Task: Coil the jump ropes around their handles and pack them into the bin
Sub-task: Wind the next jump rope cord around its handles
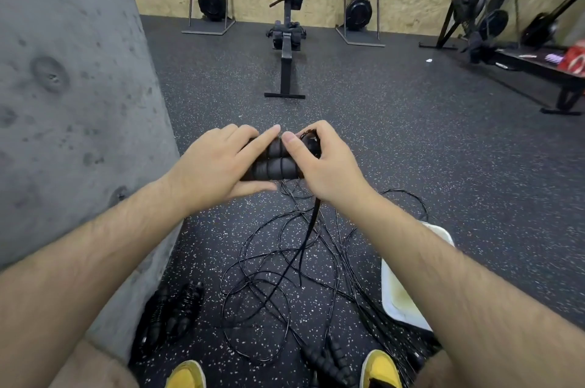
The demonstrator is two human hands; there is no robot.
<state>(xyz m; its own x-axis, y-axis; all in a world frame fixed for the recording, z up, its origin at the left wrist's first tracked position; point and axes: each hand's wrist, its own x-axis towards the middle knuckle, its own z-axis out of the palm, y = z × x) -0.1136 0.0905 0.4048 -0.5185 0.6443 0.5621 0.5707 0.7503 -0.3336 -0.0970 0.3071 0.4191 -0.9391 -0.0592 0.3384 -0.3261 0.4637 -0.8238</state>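
A person on a gym floor [411, 150] winds a jump rope; the left hand [218, 163] grips the two foam handles [272, 166] side by side, fingers over and thumb under, held out in front of the body; the right hand [319, 163] pinches a loop of cord [311, 229] at the handles' right end; the rest of the cord hangs from that hand into a tangle [278, 292] of loose ropes on the floor ahead of the feet; the white bin [399, 299] sits on the floor to the right, partly hidden by the right forearm, its inside only partly in view; what looks like a wound bundle [172, 315] lies by the concrete pillar [63, 102] at lower left, outside the bin; the step in hand appears to be the early turns of the coil, with most of the task ahead; to do it well, the left hand should hold both handles level and pressed together so they do not scissor; the right should lay each turn snug beside the last, working along the foam rather than piling at one end; the hanging cord is likely to drag its neighbours up from the tangle, so a light, steady pull serves better than a yank; the tail wants tucking under a turn before the rope goes to the bin.
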